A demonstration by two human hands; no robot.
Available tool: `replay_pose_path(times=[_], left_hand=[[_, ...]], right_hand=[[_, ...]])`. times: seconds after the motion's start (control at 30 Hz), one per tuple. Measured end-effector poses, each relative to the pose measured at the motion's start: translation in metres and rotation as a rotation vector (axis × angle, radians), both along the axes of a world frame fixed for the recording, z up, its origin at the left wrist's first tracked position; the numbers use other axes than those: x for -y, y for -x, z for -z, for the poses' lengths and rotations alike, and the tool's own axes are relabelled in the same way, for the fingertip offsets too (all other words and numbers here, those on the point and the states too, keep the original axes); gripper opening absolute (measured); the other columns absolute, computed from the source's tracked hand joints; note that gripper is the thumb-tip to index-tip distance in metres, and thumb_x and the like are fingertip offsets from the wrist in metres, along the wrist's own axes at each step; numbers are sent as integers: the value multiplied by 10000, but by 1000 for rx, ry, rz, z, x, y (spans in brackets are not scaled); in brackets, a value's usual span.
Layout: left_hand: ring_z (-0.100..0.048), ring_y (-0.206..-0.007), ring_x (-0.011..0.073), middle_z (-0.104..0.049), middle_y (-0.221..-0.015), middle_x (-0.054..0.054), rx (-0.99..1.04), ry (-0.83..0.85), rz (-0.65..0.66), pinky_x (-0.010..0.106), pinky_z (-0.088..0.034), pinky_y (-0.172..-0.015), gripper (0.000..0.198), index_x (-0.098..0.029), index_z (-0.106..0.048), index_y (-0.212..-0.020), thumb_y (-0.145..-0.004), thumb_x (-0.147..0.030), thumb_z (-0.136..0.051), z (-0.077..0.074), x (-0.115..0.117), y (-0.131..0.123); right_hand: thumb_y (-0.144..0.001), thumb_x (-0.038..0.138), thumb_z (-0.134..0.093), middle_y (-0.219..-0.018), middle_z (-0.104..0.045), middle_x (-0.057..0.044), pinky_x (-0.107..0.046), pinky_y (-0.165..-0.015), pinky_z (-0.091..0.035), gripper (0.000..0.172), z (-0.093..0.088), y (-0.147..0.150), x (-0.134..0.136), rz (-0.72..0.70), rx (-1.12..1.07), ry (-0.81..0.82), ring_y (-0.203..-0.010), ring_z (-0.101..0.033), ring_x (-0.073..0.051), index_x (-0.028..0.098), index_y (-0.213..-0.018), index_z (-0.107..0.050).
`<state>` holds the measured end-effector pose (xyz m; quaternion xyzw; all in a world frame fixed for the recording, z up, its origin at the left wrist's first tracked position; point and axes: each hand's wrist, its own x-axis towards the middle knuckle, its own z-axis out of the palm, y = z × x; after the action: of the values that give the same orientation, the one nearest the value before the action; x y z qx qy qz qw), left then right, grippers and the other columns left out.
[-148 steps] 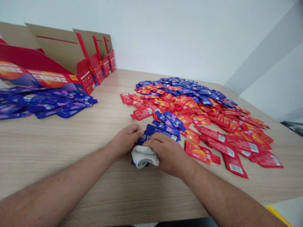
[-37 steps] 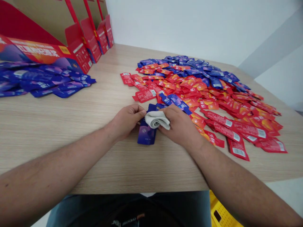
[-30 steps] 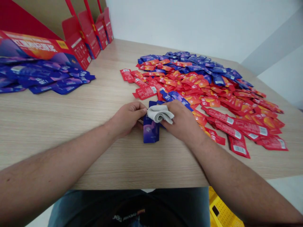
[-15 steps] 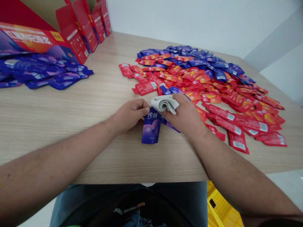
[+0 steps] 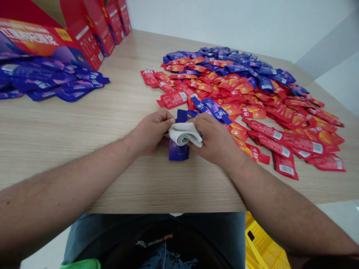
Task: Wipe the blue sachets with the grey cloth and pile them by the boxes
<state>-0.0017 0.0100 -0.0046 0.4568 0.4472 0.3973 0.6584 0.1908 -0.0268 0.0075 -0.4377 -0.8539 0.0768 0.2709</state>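
A blue sachet (image 5: 178, 152) lies flat on the wooden table (image 5: 84, 123) in front of me. My left hand (image 5: 150, 131) pinches its upper left edge with closed fingers. My right hand (image 5: 215, 139) grips a folded white cloth (image 5: 183, 133) and presses it onto the middle of the sachet. Most of the sachet is hidden under the cloth and my hands.
A wide heap of red and blue sachets (image 5: 246, 93) covers the table to the right. A separate pile of blue sachets (image 5: 50, 80) lies at the left, before open red cardboard boxes (image 5: 84, 30). A yellow crate (image 5: 260, 246) sits below the table's edge.
The cloth slid up toward the sachet's top half a second ago and has now come back down over its middle. My left hand kept its hold on the edge.
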Motion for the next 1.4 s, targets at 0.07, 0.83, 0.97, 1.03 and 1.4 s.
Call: replay_pose_path(times=[0.07, 0.83, 0.97, 1.03, 1.4], left_hand=[[-465, -500, 105, -501, -593, -34, -10, 31, -5, 223, -378, -493, 148, -201, -525, -750, -837, -202, -645, -2, 1, 0], [-451, -497, 104, -508, -585, -28, -65, 45, -82, 226, -356, -482, 140, -199, -520, -736, -822, -148, -619, -2, 1, -4], [-453, -498, 88, -504, -601, -33, -30, 45, -140, 218, -384, -505, 150, -192, -510, -743, -829, -128, -615, -6, 1, -6], [-477, -496, 96, -507, -605, -33, -27, 52, -145, 221, -394, -499, 141, -197, -509, -759, -840, -133, -605, -8, -1, -5], [-500, -476, 105, -534, -607, -33, 32, 31, -122, 219, -418, -456, 101, -200, -520, -813, -855, -164, -604, -9, -6, 2]], right_hand=[[-873, 228, -679, -1047, -683, -82, -375, -877, -518, 216, -1, 1, 1, 40, -3, -12, -1034, -625, -257, 214, -1087, -654], [-953, 218, -616, -995, -661, -71, -346, -858, -498, 200, -1, 11, 12, -254, 154, 68, -941, -602, -217, 214, -1126, -715], [-913, 246, -663, -1037, -660, -90, -360, -875, -501, 235, -1, 7, 6, -115, 66, 51, -996, -607, -240, 202, -1142, -688], [-898, 219, -667, -1024, -658, -82, -342, -846, -501, 208, -1, 5, 4, -178, 89, 89, -982, -609, -231, 202, -1104, -689], [-892, 182, -649, -1019, -666, -68, -324, -819, -514, 188, -2, -1, -2, -261, 98, 149, -966, -622, -215, 213, -1076, -675]])
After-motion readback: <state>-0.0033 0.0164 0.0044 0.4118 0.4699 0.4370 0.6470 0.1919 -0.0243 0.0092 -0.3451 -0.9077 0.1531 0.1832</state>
